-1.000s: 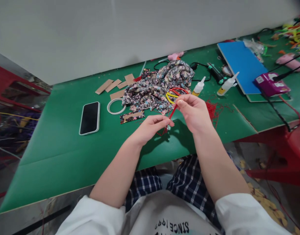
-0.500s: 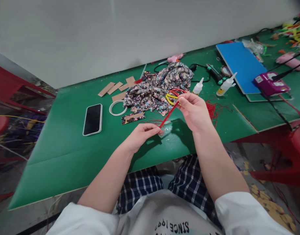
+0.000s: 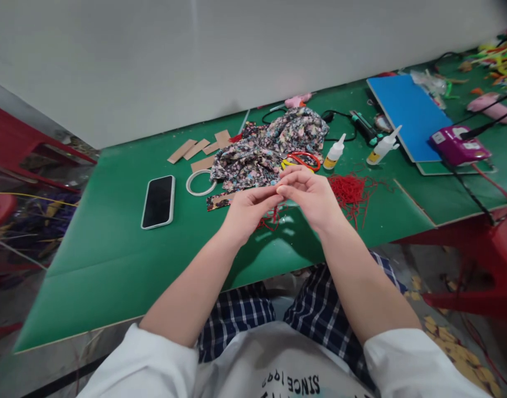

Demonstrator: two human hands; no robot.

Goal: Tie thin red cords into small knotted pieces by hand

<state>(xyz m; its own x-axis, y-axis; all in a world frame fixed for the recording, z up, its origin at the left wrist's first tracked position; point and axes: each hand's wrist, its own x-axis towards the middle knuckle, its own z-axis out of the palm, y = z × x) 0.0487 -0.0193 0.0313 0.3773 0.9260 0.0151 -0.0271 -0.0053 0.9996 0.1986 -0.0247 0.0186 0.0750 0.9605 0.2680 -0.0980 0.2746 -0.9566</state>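
Observation:
My left hand (image 3: 251,210) and my right hand (image 3: 309,196) meet fingertip to fingertip over the table, both closed in a pinch. Red strings (image 3: 273,217) show just below the joined fingers; the part inside the pinch is mostly hidden. Right behind the hands lie scissors (image 3: 306,160) with red and yellow handles, partly covered by my fingers. A floral-covered strip (image 3: 218,201) sticks out beyond my left hand. Close to my right hand is a loose pile of red strings (image 3: 349,190).
Crumpled floral fabric (image 3: 253,157), a tape roll (image 3: 200,183), cardboard pieces (image 3: 182,151) and a phone (image 3: 158,202) lie on the green table (image 3: 112,265). Two glue bottles (image 3: 335,152) stand at right, before a blue board (image 3: 408,113) and a purple device (image 3: 460,145). A pink glue gun (image 3: 297,100) lies behind.
My hands have come together: the stretched red length between them no longer shows. My right hand moved left and down, my left slightly up, and the red string pile is more exposed.

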